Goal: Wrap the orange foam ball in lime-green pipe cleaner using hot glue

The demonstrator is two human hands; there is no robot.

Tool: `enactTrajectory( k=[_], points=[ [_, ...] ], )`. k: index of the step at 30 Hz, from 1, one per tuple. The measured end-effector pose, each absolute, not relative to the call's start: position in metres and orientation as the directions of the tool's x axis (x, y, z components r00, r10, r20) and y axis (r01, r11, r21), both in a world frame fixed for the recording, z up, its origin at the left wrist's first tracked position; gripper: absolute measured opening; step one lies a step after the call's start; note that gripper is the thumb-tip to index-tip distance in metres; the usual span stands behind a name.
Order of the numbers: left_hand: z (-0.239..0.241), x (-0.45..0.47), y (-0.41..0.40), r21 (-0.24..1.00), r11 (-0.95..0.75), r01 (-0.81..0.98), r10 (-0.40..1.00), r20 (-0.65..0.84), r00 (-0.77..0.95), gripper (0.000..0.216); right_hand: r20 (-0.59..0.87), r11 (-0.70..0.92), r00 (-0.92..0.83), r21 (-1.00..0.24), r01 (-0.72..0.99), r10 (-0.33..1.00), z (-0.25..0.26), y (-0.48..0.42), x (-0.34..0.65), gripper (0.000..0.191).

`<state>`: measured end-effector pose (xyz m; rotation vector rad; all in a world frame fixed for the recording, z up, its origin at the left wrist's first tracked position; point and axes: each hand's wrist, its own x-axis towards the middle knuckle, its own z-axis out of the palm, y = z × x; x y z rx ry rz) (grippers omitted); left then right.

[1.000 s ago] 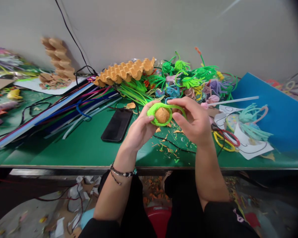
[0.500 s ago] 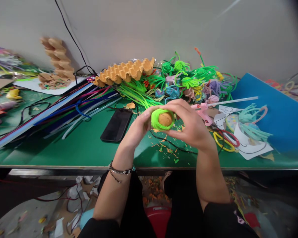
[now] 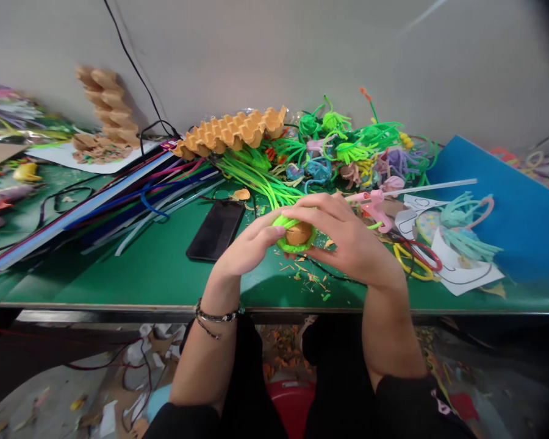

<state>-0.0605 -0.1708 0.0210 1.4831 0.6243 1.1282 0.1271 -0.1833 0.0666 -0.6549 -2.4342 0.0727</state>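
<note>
Surface: green tabletop (image 3: 155, 268), craft-littered; grey wall (image 3: 256, 55) far.
Item: pipe-cleaner-wrapped ball (image 3: 298, 234), centre, held above tabletop.
Orientation: bare brown face turned near; round, no long axis.
Hands: left hand (image 3: 244, 247), right hand (image 3: 348, 238), both pinching it.

Nothing readable is turning up anywhere: no words, brands or numbers. The black phone (image 3: 216, 230) is lying dark-screened on the green table (image 3: 141, 274). The white paper sheets (image 3: 466, 277) beside the blue board (image 3: 507, 207) are showing only drawn outlines. A pink mark on the black sleeve (image 3: 416, 405) is staying too small to read.
</note>
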Motion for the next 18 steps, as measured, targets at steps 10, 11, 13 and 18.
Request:
enactTrajectory(
  k=[10,11,13,18],
  points=[
    [0.032,-0.057,-0.179,0.868,-0.494,0.053,0.829,0.452,0.328,0.034,0.694,0.773,-0.354,-0.501,0.390,0.628,0.063,-0.186,0.127,0.028],
    [0.033,-0.056,-0.180,0.856,-0.511,0.082,0.825,0.461,0.326,0.034,0.713,0.780,-0.342,-0.475,0.407,0.612,0.064,-0.186,0.126,0.020],
    [0.035,-0.055,-0.182,0.836,-0.535,0.123,0.818,0.475,0.326,0.033,0.758,0.807,-0.342,-0.396,0.437,0.556,0.065,-0.184,0.125,0.009],
    [0.038,-0.054,-0.185,0.818,-0.556,0.147,0.812,0.497,0.305,0.033,0.810,0.832,-0.332,-0.308,0.461,0.484,0.066,-0.183,0.123,0.015]
  ],
)
